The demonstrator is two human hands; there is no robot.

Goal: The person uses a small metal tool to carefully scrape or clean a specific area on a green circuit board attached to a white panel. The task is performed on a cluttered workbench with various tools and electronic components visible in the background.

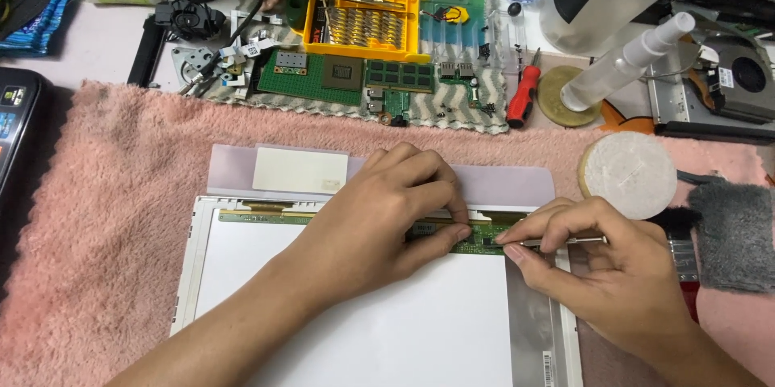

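Observation:
A white flat display panel [355, 306] lies face down on a pink fluffy towel [113, 217]. Along the panel's top edge runs a narrow green circuit strip [484, 240]. My left hand [379, 213] rests on the panel, its thumb and fingertips pressing on that strip near the middle. My right hand [605, 266] pinches a thin metal tool [577, 239], maybe tweezers, whose tip points left at the strip. A translucent flap with a white sticker [300, 170] is folded back above the panel.
Behind the towel lie a green laptop board [323, 76], a yellow screwdriver-bit case [363, 22], a red-handled screwdriver [523, 96], a white spray bottle [626, 60], a round white pad [628, 174], a grey cloth [736, 234], and a cooling fan [739, 72].

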